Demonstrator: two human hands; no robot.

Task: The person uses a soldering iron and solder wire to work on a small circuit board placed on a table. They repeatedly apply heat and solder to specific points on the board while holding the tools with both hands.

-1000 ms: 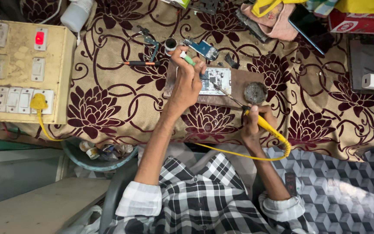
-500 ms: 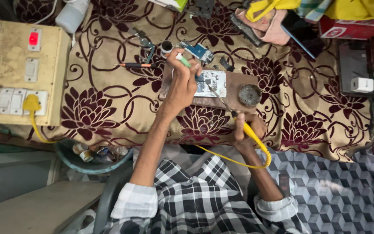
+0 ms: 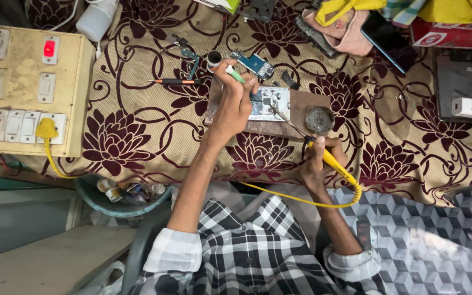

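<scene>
My left hand (image 3: 235, 101) rests on a small white circuit board (image 3: 273, 102) and pinches a thin green-and-white stick (image 3: 235, 74) between its fingers. The board lies on a wooden block (image 3: 296, 130) on the flower-patterned cloth. My right hand (image 3: 319, 159) grips a yellow-handled soldering iron (image 3: 336, 164). Its metal tip (image 3: 281, 114) points up-left and reaches the board's lower right edge. A yellow cord (image 3: 307, 203) loops from the iron back over my lap. A round, dark tin (image 3: 320, 120) sits on the block just right of the board.
A beige switchboard (image 3: 23, 90) with a yellow plug (image 3: 45, 130) stands at left. A screwdriver (image 3: 173, 82), tweezers (image 3: 190, 57) and a blue circuit board (image 3: 255, 63) lie behind my left hand. A dark phone (image 3: 389, 39), a white charger (image 3: 466, 107) and a bin (image 3: 120, 198) are nearby.
The view has shifted a little. My right hand has brought the iron's tip up-left onto the board's edge. My left hand stays on the board.
</scene>
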